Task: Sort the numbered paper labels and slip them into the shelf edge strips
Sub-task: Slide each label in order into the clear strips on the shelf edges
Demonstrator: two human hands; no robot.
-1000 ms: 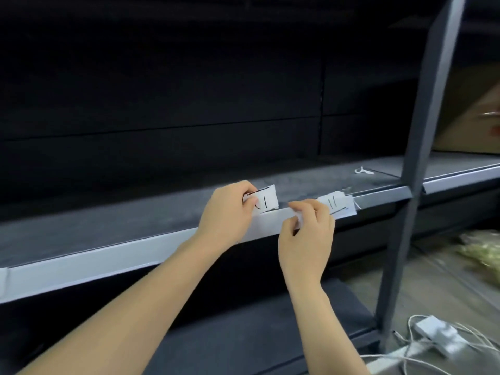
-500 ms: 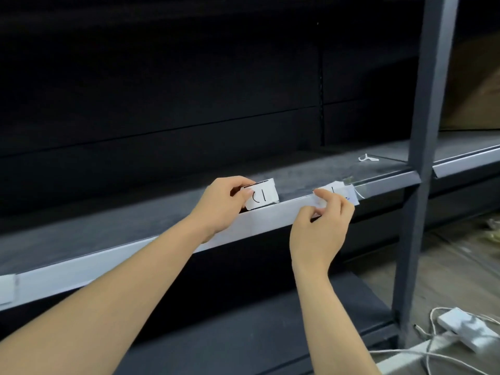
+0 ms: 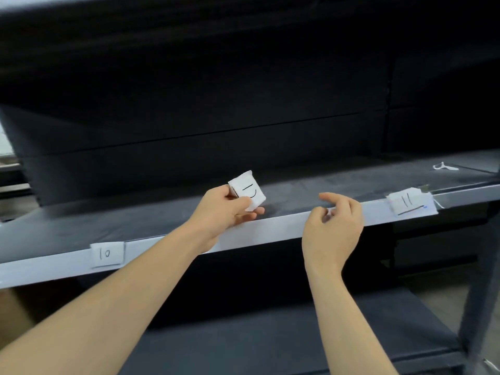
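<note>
My left hand (image 3: 226, 211) pinches a small stack of white paper labels (image 3: 247, 190) just above the shelf edge strip (image 3: 281, 228); the top label shows a hand-drawn number, rotated. My right hand (image 3: 334, 226) hovers in front of the strip with fingers loosely curled and holds nothing. A label marked 11 (image 3: 410, 204) sits in the strip at the right, clear of my right hand. A label marked 10 (image 3: 107, 254) sits in the strip at the left.
The dark shelf board (image 3: 135, 217) lies behind the strip, with a small white clip (image 3: 443, 166) on it at the far right. A grey upright post (image 3: 481, 307) stands at the right. A lower dark shelf (image 3: 270, 345) runs below.
My right hand let go of label 11 and drew back left. The view swung left, bringing label 10 into sight. My left hand lifted the stack slightly and turned it.
</note>
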